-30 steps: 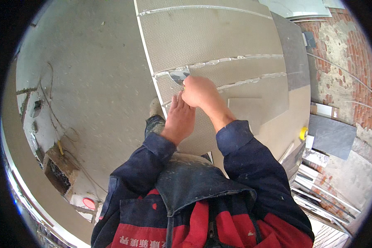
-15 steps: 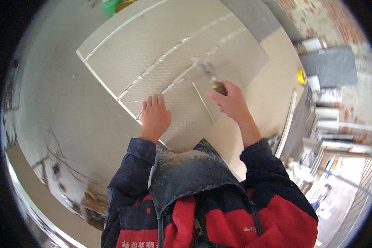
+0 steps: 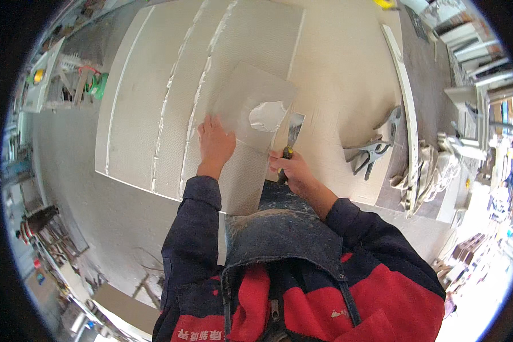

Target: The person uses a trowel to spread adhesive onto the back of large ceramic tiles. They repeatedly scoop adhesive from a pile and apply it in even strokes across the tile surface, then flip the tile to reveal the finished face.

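A large grey textured panel [image 3: 137, 114] lies in front of me, with white paste lines [image 3: 198, 91] running along it. On its right part rests a thin grey square sheet [image 3: 251, 85] bearing a patch of white paste [image 3: 268, 115]. My left hand [image 3: 215, 145] lies at the near left corner of that sheet, fingers stretched out and gripping nothing visible. My right hand [image 3: 296, 168] is closed around the black-and-yellow handle of a putty knife [image 3: 294, 130]. The knife's metal blade points away from me, just right of the sheet.
A beige board [image 3: 342, 68] extends under and right of the panel. Spring clamps [image 3: 370, 153] sit on its right side, beside a long white strip [image 3: 406, 114]. Crumpled cloth [image 3: 433, 171] lies farther right. A green object [image 3: 97, 85] stands at far left.
The view has turned, bringing the clamps and more of the beige board into sight. My right hand has drawn the putty knife back from the panel toward me. My left hand remains flat.
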### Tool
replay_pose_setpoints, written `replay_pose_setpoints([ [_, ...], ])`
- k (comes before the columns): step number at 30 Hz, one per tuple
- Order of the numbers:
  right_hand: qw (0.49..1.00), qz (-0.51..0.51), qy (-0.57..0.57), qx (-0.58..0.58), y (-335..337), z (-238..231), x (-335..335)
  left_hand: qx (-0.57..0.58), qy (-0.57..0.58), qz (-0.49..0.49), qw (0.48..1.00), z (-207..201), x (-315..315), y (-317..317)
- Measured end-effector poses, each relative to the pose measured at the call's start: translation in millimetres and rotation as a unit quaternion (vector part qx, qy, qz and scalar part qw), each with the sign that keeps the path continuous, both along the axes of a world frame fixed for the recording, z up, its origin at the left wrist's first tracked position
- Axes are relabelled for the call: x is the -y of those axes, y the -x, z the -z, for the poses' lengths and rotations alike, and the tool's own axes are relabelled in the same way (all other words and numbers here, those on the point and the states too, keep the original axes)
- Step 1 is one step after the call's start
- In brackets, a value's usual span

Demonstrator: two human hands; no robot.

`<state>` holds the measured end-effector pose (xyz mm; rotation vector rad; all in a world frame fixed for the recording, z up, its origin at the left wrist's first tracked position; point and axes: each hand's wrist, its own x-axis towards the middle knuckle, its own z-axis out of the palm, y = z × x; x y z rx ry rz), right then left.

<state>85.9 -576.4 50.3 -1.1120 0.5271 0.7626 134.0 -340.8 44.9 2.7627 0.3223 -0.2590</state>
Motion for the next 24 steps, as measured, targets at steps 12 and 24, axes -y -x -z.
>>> replay_pose_setpoints([
  [12, 0.998, 0.057, 0.024, 0.032, 3, 36, 4, 0.043, 0.101, -0.091, 0.990, 36, -27, -4],
  [24, 0.977, 0.202, -0.031, 0.060, -10, -67, 0, -0.061, 0.852, -0.294, 0.428, -7, 26, -22],
])
